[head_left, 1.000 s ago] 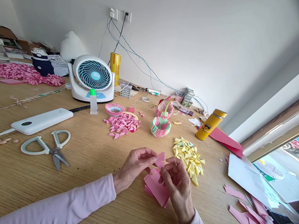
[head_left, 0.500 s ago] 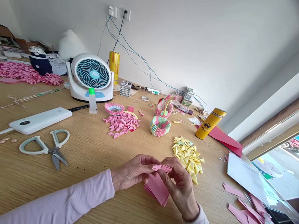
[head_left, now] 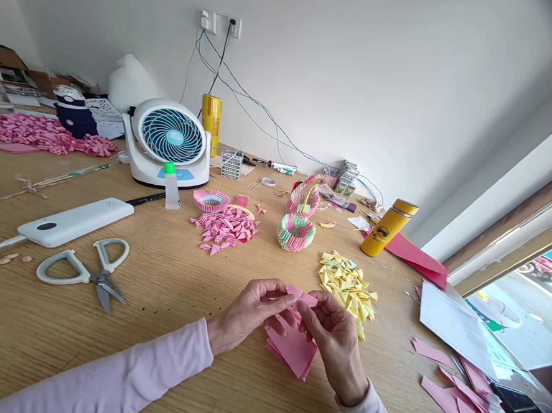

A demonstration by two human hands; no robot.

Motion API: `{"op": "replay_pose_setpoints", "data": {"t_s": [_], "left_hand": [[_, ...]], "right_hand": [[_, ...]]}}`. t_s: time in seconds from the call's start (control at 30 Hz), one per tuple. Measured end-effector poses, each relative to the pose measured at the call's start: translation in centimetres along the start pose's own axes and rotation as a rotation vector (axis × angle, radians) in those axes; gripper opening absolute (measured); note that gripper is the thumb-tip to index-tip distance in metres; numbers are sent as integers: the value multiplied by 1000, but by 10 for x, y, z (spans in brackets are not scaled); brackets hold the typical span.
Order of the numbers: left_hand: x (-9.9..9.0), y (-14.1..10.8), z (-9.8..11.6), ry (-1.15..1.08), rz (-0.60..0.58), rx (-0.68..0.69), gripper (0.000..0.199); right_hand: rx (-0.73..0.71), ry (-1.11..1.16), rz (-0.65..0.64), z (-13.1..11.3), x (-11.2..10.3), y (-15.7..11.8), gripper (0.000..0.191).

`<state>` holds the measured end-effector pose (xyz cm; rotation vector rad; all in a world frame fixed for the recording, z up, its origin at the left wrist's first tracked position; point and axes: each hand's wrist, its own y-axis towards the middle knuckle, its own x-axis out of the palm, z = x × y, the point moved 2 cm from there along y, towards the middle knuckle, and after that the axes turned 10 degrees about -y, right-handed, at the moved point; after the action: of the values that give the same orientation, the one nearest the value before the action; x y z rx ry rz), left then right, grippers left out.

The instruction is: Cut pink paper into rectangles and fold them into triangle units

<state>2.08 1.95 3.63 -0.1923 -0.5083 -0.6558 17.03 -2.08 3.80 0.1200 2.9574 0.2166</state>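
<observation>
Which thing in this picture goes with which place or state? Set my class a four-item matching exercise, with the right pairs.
1. Small folded pink paper piece
2. Heap of folded yellow paper triangles
3. Pale-handled metal scissors
4. White fan with round blue grille

A. Lying with handles spread apart
B. Behind the translucent green-capped bottle
C. Held by the left hand and right hand
D. Just beyond the right hand

Pairs: 1-C; 2-D; 3-A; 4-B

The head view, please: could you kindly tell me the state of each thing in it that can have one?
Left hand: pinching pink piece
Right hand: pinching pink piece
Pink piece: folded, between both hands
Pink sheets: stacked unevenly
Scissors: open, lying down
Yellow flask: lid on
Clear bottle: green cap on, upright
Fan: cannot tell if running
Yellow pieces: folded, heaped
Pink triangles: folded, heaped
White device: cable attached
</observation>
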Motion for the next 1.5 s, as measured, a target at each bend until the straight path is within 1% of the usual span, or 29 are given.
{"op": "replay_pose_setpoints", "data": {"t_s": [0.17, 0.27, 0.33, 0.47, 0.6, 0.77, 0.93, 1.07, 1.17, 1.33, 1.4, 1.5], "left_hand": [[-1, 2, 0, -17, 44, 15, 34], [-1, 1, 1, 18, 58, 34, 34], [-1, 0, 1, 42, 39, 41, 34], [1, -2, 0, 99, -46, 37, 33], [1, -2, -2, 170, -46, 36, 34], [2, -2, -3, 199, -34, 29, 36], [5, -4, 0, 252, -8, 36, 36], [6, -6, 3, 281, -14, 55, 35], [7, -7, 2, 364, -14, 84, 35], [8, -8, 0, 598, -14, 171, 32], [7, -8, 0, 665, -8, 206, 31], [5, -8, 1, 706, 13, 245, 30]], "right_hand": [[36, 29, -35, 2, 0, 0, 29], [21, -24, -56, 3, 1, 1, 28], [-7, -95, -34, 3, 1, 1, 27], [-66, -204, 22, -1, 1, 2, 26], [-71, -147, -17, -1, 1, 3, 24], [-61, -114, -40, 0, -1, 3, 22], [-51, -70, -59, 0, -1, 2, 18], [-53, -38, -77, 1, -1, 1, 16], [-22, -32, -91, 1, -2, 0, 17], [46, 6, -88, 3, -2, 2, 27], [53, -1, -86, 5, -2, 3, 27], [42, -27, -100, 6, -4, 6, 28]]}}
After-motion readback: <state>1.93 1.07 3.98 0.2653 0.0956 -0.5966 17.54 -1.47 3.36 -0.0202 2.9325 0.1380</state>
